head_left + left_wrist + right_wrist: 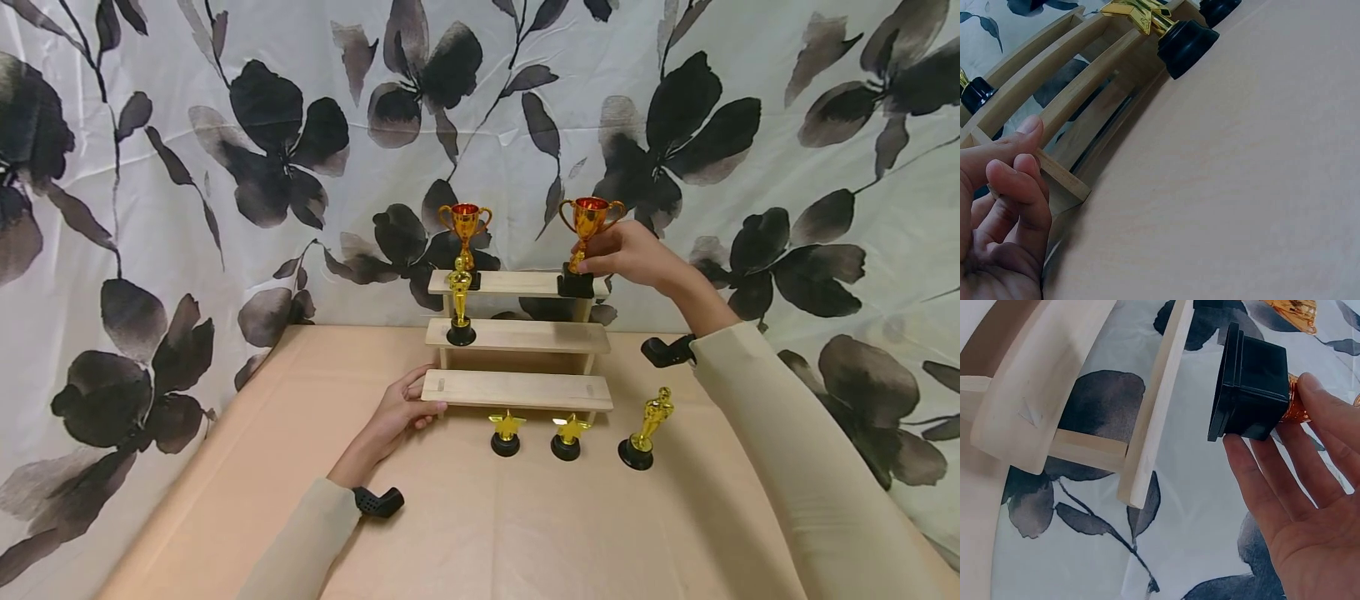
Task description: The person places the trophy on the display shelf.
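My right hand (630, 254) pinches a gold trophy cup (588, 218) by its stem, upright at the right end of the top tier. In the right wrist view, its square black base (1260, 381) hangs apart from the shelf edge. My left hand (395, 412) grips the left end of the lowest tier of a three-step wooden display stand (517, 389), thumb at the tier's edge. A second trophy cup (466, 221) stands at the left of the top tier, partly hidden by a gold figurine trophy (460, 300) on the middle tier.
Before the stand, two star trophies (506, 429) sit on the peach-covered table (480, 517). Another figurine trophy (651, 425) stands to their right. Behind the stand hangs a white cloth with dark flowers (285, 158).
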